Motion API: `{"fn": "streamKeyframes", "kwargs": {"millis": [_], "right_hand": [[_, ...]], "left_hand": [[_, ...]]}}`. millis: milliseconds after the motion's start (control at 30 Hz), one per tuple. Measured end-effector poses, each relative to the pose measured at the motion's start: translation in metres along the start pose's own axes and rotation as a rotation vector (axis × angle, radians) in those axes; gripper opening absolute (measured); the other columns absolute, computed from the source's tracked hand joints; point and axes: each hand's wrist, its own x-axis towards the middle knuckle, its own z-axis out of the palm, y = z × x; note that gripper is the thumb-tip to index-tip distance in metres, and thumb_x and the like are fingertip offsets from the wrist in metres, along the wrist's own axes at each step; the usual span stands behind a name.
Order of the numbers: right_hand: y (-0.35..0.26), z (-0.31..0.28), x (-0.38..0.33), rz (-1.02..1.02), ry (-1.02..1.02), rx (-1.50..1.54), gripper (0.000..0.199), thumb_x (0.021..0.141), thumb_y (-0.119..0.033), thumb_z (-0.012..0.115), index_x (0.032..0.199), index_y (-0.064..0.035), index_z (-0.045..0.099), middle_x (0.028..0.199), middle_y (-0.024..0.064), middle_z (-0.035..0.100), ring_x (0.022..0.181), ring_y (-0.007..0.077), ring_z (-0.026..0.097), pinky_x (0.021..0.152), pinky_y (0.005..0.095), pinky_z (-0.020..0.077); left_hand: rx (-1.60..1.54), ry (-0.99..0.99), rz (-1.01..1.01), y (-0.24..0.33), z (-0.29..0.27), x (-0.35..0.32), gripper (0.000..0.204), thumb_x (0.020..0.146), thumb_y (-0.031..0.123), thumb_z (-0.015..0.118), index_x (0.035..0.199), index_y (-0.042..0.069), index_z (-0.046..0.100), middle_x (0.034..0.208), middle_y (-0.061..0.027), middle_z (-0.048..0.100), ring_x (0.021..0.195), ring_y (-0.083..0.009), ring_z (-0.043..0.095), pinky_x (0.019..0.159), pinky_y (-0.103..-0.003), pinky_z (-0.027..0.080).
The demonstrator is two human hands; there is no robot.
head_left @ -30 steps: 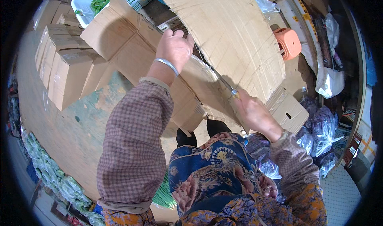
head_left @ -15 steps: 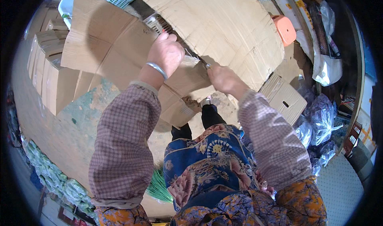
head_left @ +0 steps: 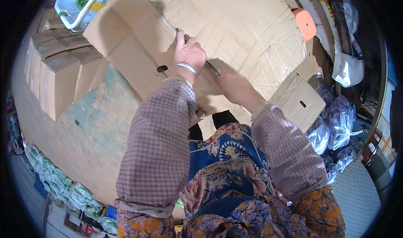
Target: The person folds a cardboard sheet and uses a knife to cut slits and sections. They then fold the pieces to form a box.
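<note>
1. Large cardboard box [head_left: 235,32]: brown, flattened or part-folded, filling the upper middle of the view. A seam or flap edge runs on a slant from upper left toward the middle, and both hands sit along it.
2. Left hand [head_left: 189,53]: laid on the seam of the large cardboard box, fingers together and curled over the edge, pressing on the board. A silver bangle [head_left: 187,68] circles the wrist; the sleeve is checked in pink and grey.
3. Right hand [head_left: 235,86]: just beside the left hand, lower along the same seam, fingers closed on a thin dark tool [head_left: 212,68] whose tip lies against the cardboard. What kind of tool it is cannot be told.
4. Small cardboard box [head_left: 298,101]: closed, with a handle slot, just right of the right forearm.
5. Stacked cardboard boxes [head_left: 58,74]: a row at left, well apart from the hands.
6. White plastic basket [head_left: 73,9]: top left, holding green leaves.
7. Orange plastic stool [head_left: 304,23]: upper right, beyond the large box's edge.
8. Clear bags of dark produce [head_left: 340,124]: at right, near the small box.
9. Bagged greens [head_left: 63,187]: a row along the lower left.
</note>
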Motion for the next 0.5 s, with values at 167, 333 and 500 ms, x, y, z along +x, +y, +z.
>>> {"fn": "streamKeyframes", "kwargs": {"millis": [167, 333, 500], "right_hand": [[-0.003, -0.014, -0.035, 0.143, -0.051, 0.124, 0.026, 0.088, -0.021, 0.041, 0.096, 0.0033, 0.046, 0.086, 0.0262, 0.057, 0.079, 0.0413, 0.056, 0.069, 0.0472, 0.0443], [0.010, -0.003, -0.002, 0.118, 0.012, 0.095, 0.028, 0.088, -0.021, 0.040, 0.102, 0.0027, 0.044, 0.086, 0.0268, 0.057, 0.079, 0.0418, 0.056, 0.067, 0.0482, 0.0443], [0.014, -0.025, -0.043, 0.132, -0.144, -0.059, 0.026, 0.086, -0.019, 0.040, 0.096, 0.0034, 0.048, 0.079, 0.0241, 0.059, 0.078, 0.0362, 0.060, 0.068, 0.0445, 0.0466]], "left_hand": [[-0.120, 0.265, 0.152, -0.006, 0.014, -0.007, 0.015, 0.070, 0.012, 0.053, 0.068, 0.017, 0.066, 0.072, 0.0049, 0.060, 0.090, -0.0120, 0.051, 0.105, -0.044, 0.014], [-0.068, 0.382, 0.136, 0.002, 0.019, 0.007, 0.016, 0.069, 0.012, 0.052, 0.063, 0.019, 0.064, 0.067, 0.0060, 0.059, 0.084, -0.0109, 0.050, 0.102, -0.041, 0.021], [-0.111, 0.369, 0.193, -0.011, 0.009, -0.003, 0.017, 0.071, 0.013, 0.050, 0.066, 0.020, 0.064, 0.068, 0.0059, 0.058, 0.085, -0.0117, 0.050, 0.100, -0.038, 0.025]]}}
